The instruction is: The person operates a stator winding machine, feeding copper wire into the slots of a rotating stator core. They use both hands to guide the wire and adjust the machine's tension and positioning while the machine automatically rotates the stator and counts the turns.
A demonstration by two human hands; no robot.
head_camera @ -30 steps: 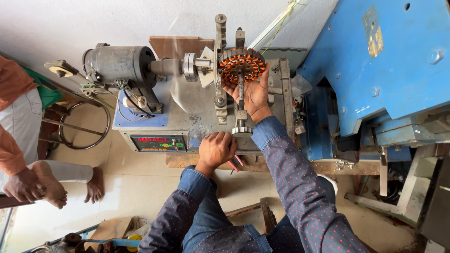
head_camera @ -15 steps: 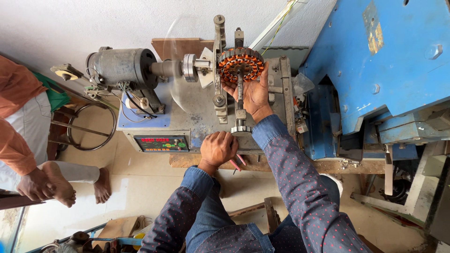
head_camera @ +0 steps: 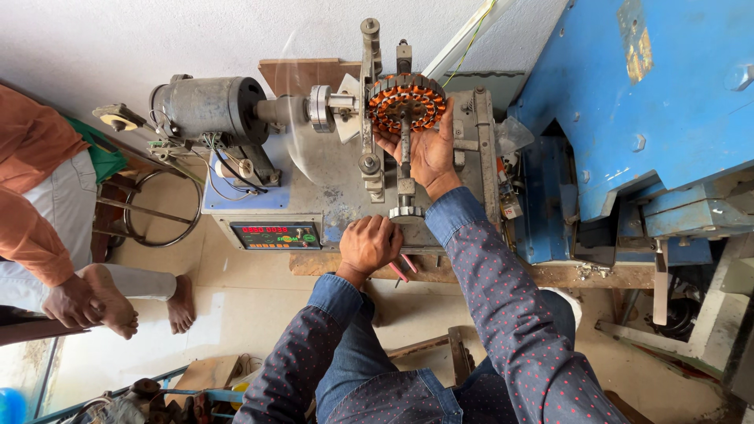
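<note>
A round stator wound with copper wire [head_camera: 406, 101] sits on the spindle of a grey winding machine [head_camera: 330, 169]. My right hand [head_camera: 425, 153] reaches up to the stator's lower edge, fingers touching its coils. At the machine's front edge my left hand [head_camera: 369, 244] is closed in a fist, and a red-handled tool [head_camera: 402, 267] pokes out just beneath it. Both my sleeves are dark blue with red dots.
A grey motor [head_camera: 208, 107] drives the spindle from the left. A control panel with a red display [head_camera: 275, 235] faces me. A large blue machine [head_camera: 636, 118] stands at right. Another person in an orange shirt [head_camera: 31, 188] sits at left by a metal stool [head_camera: 149, 208].
My right hand has shifted slightly on the stator's lower edge. The seated person at left has moved a foot a little. My left hand stays at the machine's front edge.
</note>
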